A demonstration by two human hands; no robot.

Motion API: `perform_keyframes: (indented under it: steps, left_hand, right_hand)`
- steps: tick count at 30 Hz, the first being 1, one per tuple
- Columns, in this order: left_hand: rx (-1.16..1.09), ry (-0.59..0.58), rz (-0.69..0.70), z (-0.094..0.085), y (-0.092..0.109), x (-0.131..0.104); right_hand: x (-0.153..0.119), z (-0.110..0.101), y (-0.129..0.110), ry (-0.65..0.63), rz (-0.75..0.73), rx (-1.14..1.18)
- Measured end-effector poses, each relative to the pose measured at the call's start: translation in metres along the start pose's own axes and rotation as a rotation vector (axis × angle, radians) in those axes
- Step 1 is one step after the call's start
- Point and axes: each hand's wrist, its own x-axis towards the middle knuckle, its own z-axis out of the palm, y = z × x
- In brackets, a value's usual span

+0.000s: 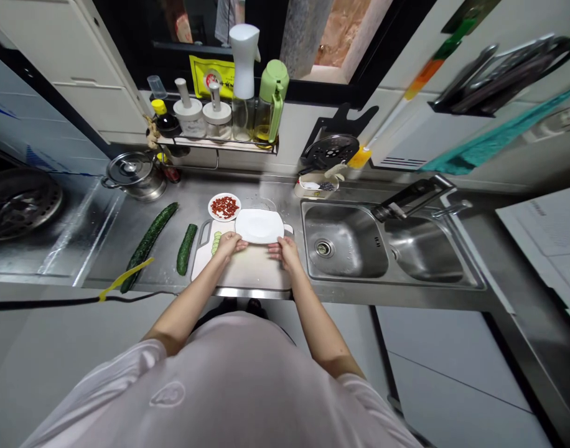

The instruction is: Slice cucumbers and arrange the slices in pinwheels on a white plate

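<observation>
A white plate (259, 226) is held level over the far part of the cutting board (252, 270). My left hand (229, 244) grips its left near edge, and my right hand (285, 250) grips its right near edge. Green cucumber slices (216, 241) lie on the board beside my left hand. Behind them, a small round dish of chopped red pieces (224, 206) stands near the plate. A short cucumber piece (186, 249) lies on the counter left of the board, with a long cucumber (152, 239) farther left.
A double sink (345, 239) with a faucet (413, 198) is to the right. A lidded steel pot (134, 176) stands at the back left, near a stove burner (21, 202). Bottles and jars fill the wall rack (219, 144). A utensil holder (317, 186) stands behind the sink.
</observation>
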Motion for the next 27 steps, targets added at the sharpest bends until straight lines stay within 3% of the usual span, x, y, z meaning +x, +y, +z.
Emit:
perform_keyframes:
  steps: [13, 27]
  left_hand:
    - [-0.051, -0.08, -0.001, -0.048, -0.063, -0.038]
    - [-0.037, -0.062, -0.017, -0.058, -0.09, -0.031]
  right_hand:
    - [-0.035, -0.007, 0.068, -0.007, 0.0, -0.04]
    - [-0.029, -0.006, 0.094, 0.007, 0.012, -0.027]
